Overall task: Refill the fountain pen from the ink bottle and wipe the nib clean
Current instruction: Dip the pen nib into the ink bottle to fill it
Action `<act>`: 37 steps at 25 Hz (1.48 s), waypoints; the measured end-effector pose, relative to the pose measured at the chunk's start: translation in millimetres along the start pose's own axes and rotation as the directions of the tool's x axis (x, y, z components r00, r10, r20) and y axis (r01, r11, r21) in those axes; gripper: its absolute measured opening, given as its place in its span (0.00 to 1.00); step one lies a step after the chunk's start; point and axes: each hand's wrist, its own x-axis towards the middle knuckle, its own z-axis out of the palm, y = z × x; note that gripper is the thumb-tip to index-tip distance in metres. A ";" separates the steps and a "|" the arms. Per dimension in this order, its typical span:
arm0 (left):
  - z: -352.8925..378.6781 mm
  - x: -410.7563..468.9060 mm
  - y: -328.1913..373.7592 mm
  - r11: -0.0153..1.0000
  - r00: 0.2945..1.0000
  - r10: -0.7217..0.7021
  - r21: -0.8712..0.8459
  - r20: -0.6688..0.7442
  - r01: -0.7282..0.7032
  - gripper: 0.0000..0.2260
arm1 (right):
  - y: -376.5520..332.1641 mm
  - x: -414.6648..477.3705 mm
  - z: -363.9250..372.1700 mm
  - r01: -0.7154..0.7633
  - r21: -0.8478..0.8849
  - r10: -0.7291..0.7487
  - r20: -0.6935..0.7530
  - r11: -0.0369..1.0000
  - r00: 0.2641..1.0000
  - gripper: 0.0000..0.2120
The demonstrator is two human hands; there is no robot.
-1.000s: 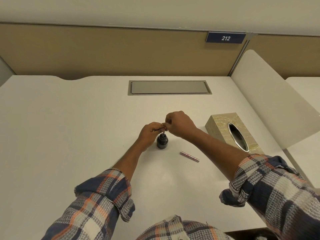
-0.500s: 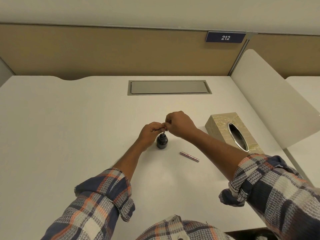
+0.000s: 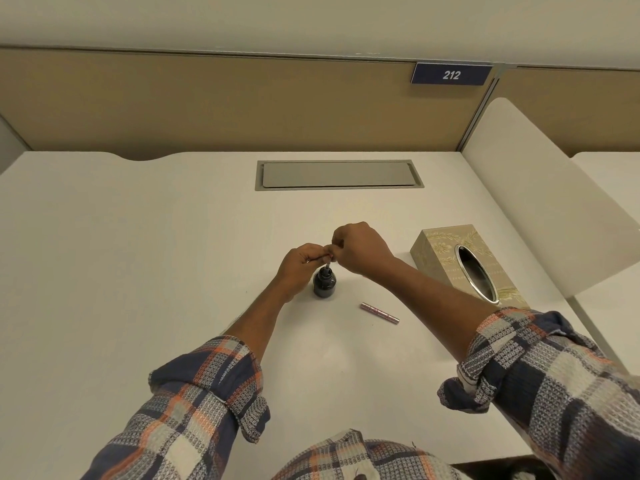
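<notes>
A small dark ink bottle [image 3: 324, 283] stands open on the white desk. The thin front part of the fountain pen [image 3: 327, 265] is held upright with its tip down in the bottle's mouth. My left hand [image 3: 300, 264] pinches it from the left, and my right hand [image 3: 360, 251] pinches its top end from the right, fingertips touching just above the bottle. Most of the pen part is hidden by my fingers. A pink metallic pen barrel [image 3: 379, 312] lies on the desk to the right of the bottle.
A beige tissue box [image 3: 446, 258] with an oval silver-rimmed opening stands to the right. A grey cable hatch [image 3: 339, 174] is set into the desk farther back. A white divider panel [image 3: 540, 209] rises on the right side.
</notes>
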 end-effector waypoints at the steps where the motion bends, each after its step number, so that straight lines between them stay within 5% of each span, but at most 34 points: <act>1: 0.2 -0.2 0.1 1.000 1.000 0.000 -0.002 -0.002 0.000 0.08 | -0.1 -0.5 -0.1 -0.001 0.000 0.001 -0.003 1.000 1.000 0.08; 37: -0.6 -1.8 2.1 1.000 1.000 0.008 0.001 -0.008 -0.008 0.08 | -0.2 -2.7 -0.1 -0.017 0.035 0.018 -0.020 0.999 1.000 0.09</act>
